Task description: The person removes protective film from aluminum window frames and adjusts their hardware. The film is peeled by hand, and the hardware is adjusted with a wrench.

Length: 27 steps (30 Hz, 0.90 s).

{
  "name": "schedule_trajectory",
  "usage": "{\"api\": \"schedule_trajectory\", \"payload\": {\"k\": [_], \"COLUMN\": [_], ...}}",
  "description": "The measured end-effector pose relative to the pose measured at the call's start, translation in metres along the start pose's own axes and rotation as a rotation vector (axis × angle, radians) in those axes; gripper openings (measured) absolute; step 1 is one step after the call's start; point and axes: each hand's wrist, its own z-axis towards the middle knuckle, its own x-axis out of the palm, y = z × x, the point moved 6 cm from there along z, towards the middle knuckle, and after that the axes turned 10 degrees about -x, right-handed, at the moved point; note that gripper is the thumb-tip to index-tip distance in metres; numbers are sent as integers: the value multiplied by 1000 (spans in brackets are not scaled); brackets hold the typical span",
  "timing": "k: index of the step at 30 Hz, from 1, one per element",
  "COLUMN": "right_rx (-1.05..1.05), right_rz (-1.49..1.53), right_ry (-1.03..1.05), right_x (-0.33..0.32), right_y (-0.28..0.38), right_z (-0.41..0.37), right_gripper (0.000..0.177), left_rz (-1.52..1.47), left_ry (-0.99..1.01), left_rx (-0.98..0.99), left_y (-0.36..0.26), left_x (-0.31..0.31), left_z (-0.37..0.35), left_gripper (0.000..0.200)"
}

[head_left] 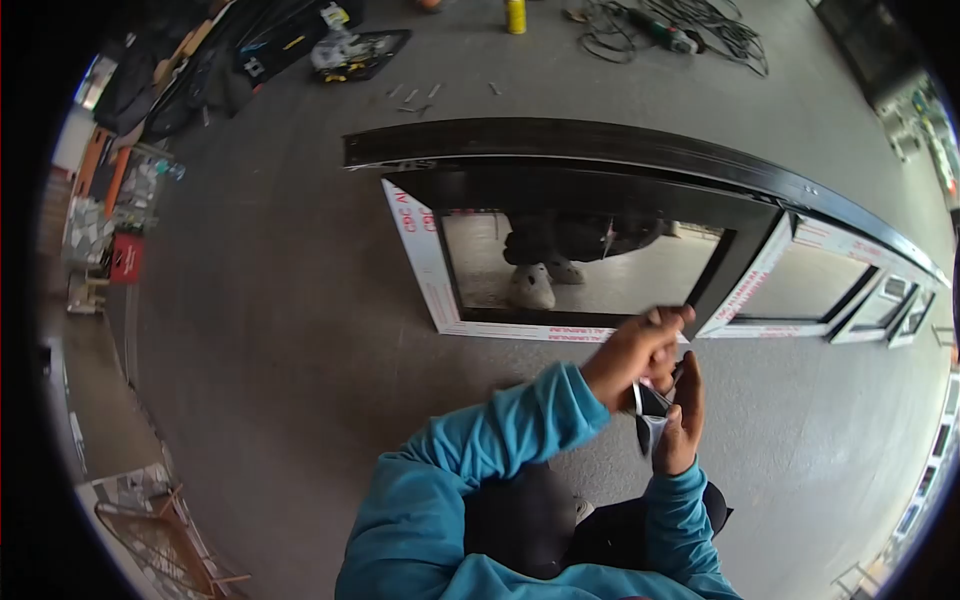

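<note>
teal sleeves (520,430) lead up from the bottom of the head view to two bare hands held close together in front of the body. the left hand (640,352) sits above, its fingers curled down and closed on the top of a small dark and pale piece (650,412). the right hand (684,418) stands just beneath and to the right of it, fingers upright, its palm against the same piece. whether it grips or only backs the piece cannot be told. the piece sits between the two hands, held in the air above the grey floor (280,330), and it is too small to tell what it is.

just beyond the hands a window frame (422,255) lies flat on the floor, edged with white film printed in red, its glass mirroring a pair of pale shoes. along its far side runs a long black profile (600,140). further frames (830,243) lie in a row to the right of the hands. well beyond, at the far edge of the view, stand a yellow can (515,15) and a loose coil of cable (690,25). far off to the left of the hands is an open tool case (350,55).
</note>
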Motion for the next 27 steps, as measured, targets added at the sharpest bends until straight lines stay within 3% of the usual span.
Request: {"api": "schedule_trajectory", "payload": {"k": [1, 3, 5, 6, 7, 9, 10, 13, 15, 17, 18, 20, 21, 22, 23, 24, 25, 27], "right_rx": [76, 180, 316, 305, 269, 196, 109, 152, 82, -93, -291, -550, -727, -725, -550, -372, -450, -499], "right_rz": [193, 698, 406, 587, 429, 441, 468, 491, 177, -312, -526, -751, -831, -831, -548, -265, -338, -565], "right_ry": [126, 46, -31, -200, -214, -299, -377, -370, -94, 518, 636, 633, 624, 629, 672, 704, 666, 410], "right_x": [21, 66, 95, 105, 107, 113, 120, 130, 143, 163, 173, 188, 192, 188, 184, 178, 164, 147], "right_y": [-22, -37, -15, -13, -12, -12, -7, -23, -19, -26, -23, -13, -11, -16, -26, -38, -50, -35], "right_z": [-2, 1, 4, 9, 17, 32, 41, 62, 64, 45, 33, 33, 40, 43, 49, 58, 77, 119], "right_gripper": [59, 53, 43, 21, 23, 24, 29, 32, 27, 25, 28, 33, 32, 32, 30, 30, 28, 30], "left_rz": [-54, -114, 1272, 1615, 1660, 1236, 1236, 886, 267, -88, -159, -241, -379, -511, -510, -274, -38, 923], "left_ry": [67, 128, -357, -509, -574, -430, -438, -307, -372, -352, -357, -363, -182, 2, 1, -67, -136, -1003], "left_rx": [29, 86, 1168, 1017, 966, 767, 778, 633, 247, 568, 514, 466, 459, 447, 449, 403, 354, 780], "left_y": [6, -6, -64, -65, -62, -42, -30, -10, -1, -17, -15, -18, -20, -24, -31, -39, -49, -112], "left_x": [13, 12, 18, 17, -1, -36, -47, -69, -100, -120, -120, -119, -117, -114, -119, -123, -128, -156], "left_z": [-17, -35, -97, -111, -114, -117, -117, -113, -115, -113, -111, -113, -112, -114, -120, -126, -130, -158], "left_gripper": [28, 20, 20, 25, 34, 45, 45, 54, 52, 42, 40, 38, 43, 49, 49, 43, 38, 24]}}
